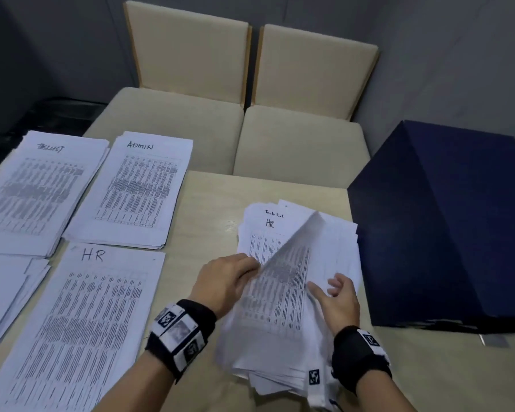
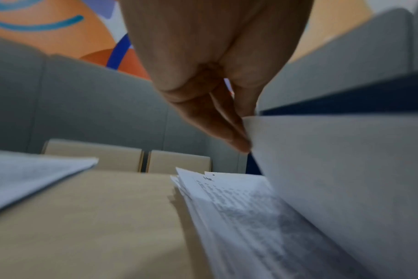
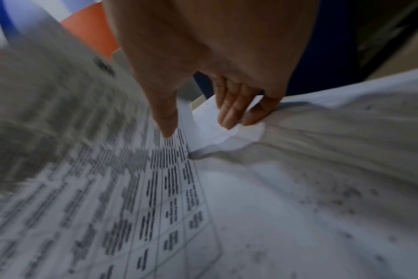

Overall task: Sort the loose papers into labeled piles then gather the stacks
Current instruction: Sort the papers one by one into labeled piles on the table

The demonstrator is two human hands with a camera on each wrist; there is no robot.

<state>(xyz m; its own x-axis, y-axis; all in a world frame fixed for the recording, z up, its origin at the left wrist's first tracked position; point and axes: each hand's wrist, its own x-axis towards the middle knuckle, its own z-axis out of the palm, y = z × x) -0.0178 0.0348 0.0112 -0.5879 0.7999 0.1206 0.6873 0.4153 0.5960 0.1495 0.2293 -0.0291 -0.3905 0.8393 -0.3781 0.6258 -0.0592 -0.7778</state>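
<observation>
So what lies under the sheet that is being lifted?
A sheet marked HR, topmost on the loose pile. The lifted sheet covers its right part, so what is printed there cannot be seen.

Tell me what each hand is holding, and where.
Both hold the lifted sheet off the unsorted stack: left hand pinches its left edge, right hand its right edge, thumb on the print.
</observation>
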